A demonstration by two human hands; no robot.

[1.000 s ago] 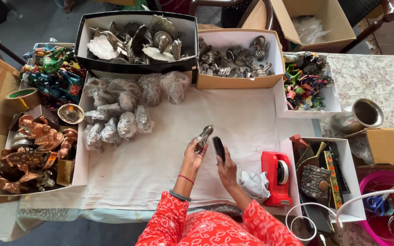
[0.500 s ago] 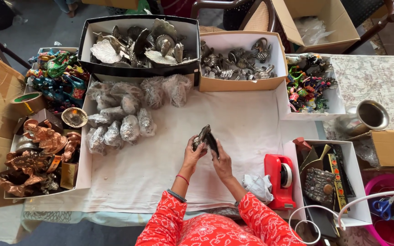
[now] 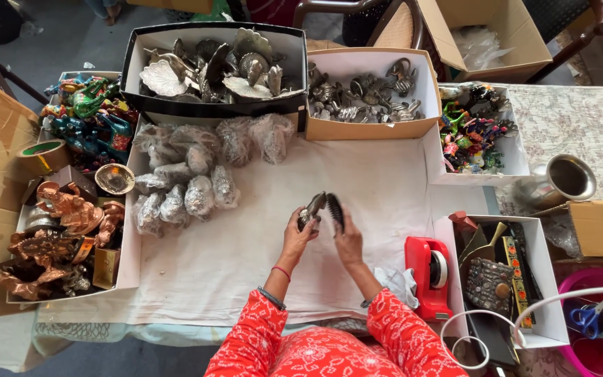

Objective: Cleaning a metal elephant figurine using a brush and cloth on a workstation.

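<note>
My left hand (image 3: 297,236) grips a small silver metal figurine (image 3: 311,208) above the white cloth (image 3: 246,244). My right hand (image 3: 347,241) holds a dark brush (image 3: 334,209) pressed against the figurine's right side. Both hands meet over the middle of the cloth, close in front of me. My sleeves are red with a white pattern.
Plastic-wrapped silver pieces (image 3: 183,195) lie left of my hands. A black box of silver ware (image 3: 214,66) and a box of silver figurines (image 3: 364,94) stand at the back. A red tape dispenser (image 3: 428,272) sits at my right, copper figures (image 3: 64,237) at the left.
The hands drew together: a second ago the figurine and brush were held apart, now the brush rests against the figurine. The view has also shifted slightly.
</note>
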